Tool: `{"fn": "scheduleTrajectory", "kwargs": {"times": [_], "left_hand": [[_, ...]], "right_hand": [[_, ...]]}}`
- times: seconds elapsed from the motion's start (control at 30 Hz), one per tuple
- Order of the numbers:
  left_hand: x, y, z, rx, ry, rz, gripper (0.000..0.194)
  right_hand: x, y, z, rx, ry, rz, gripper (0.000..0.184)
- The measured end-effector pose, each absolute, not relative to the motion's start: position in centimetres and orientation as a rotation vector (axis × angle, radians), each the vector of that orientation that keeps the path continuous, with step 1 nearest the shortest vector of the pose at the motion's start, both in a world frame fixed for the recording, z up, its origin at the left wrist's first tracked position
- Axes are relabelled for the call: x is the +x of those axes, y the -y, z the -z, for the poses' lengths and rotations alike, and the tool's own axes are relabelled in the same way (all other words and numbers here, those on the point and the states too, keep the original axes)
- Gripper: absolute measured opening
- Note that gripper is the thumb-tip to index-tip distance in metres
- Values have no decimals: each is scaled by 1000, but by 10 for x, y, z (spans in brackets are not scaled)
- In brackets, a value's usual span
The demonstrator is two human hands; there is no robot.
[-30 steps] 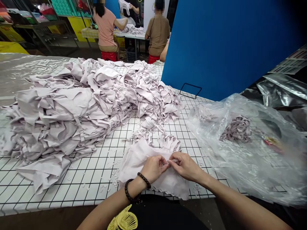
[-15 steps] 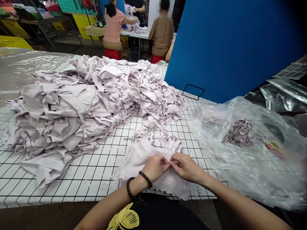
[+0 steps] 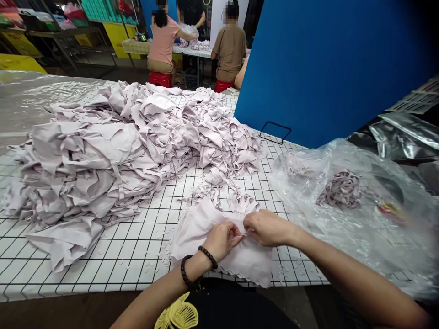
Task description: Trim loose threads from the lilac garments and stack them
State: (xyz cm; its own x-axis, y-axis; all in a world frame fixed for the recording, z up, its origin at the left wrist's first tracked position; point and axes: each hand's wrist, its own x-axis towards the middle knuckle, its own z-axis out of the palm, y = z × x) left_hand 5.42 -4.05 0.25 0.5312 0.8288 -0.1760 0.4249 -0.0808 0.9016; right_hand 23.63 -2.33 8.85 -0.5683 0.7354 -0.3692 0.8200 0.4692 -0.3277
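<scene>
A stack of pale lilac fabric garments (image 3: 199, 228) with thin straps lies flat in front of me, near the table's front edge. Over its middle, my left hand (image 3: 222, 240) is closed, thumb and forefinger pinching at the top garment's cloth. Close to its right, my right hand (image 3: 265, 227) has curled fingers gripping the same garment near its upper edge. The two sets of fingertips are a small gap apart. Fine detail between them is too small to make out. Gathered straps (image 3: 242, 202) bunch beyond the stack's far edge.
A large heap of similar garments (image 3: 103, 146) covers the left and back of the checked table (image 3: 137, 256). Small white scraps (image 3: 164, 246) are scattered about. On the right lies a clear plastic bag (image 3: 308, 219) with bundled straps, below a blue panel (image 3: 318, 68). People sit beyond.
My right hand has shifted slightly up and turned over, its fingertips parting from the left hand's pinch. The left hand stays nearly where it was.
</scene>
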Motion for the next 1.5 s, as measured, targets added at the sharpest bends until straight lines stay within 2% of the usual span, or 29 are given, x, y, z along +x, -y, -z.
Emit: {"fn": "scheduleTrajectory", "kwargs": {"times": [0.17, 0.3, 0.37, 0.5, 0.6, 0.7, 0.73, 0.83, 0.97, 1.17, 1.33, 1.5], "left_hand": [[53, 41, -7, 1689, -1104, -523, 29], [54, 44, -8, 1710, -1093, -555, 31], [54, 44, -7, 1741, -1055, -568, 28], [54, 44, -11, 1760, -984, -574, 26], [51, 46, -17, 1637, -954, -607, 33], [42, 47, -24, 1287, -889, -639, 49], [38, 47, -24, 1151, -844, -634, 51], [22, 41, -22, 821, -698, -658, 48], [5, 31, -14, 555, -621, -728, 47], [2, 26, -7, 463, -571, -688, 52], [2, 25, -3, 402, -533, -714, 52], [2, 25, -1, 385, -519, -725, 51]], "right_hand": [[269, -31, -82, 1629, -2448, 1095, 23], [290, -57, -45, 2027, -2225, 1399, 12], [298, -60, -30, 2146, -2072, 1466, 14], [316, -58, -35, 2057, -1814, 1528, 35], [311, -62, -60, 2013, -1997, 1414, 49], [266, -69, -76, 2187, -2432, 1124, 32], [243, -71, -76, 2145, -2493, 1212, 29], [178, -78, -62, 1938, -2400, 1478, 38], [143, -90, -35, 1964, -1927, 1767, 47], [155, -94, -15, 1776, -1369, 2555, 36], [150, -97, -15, 1985, -1262, 2840, 33], [153, -112, -33, 1885, -1232, 3134, 22]]}}
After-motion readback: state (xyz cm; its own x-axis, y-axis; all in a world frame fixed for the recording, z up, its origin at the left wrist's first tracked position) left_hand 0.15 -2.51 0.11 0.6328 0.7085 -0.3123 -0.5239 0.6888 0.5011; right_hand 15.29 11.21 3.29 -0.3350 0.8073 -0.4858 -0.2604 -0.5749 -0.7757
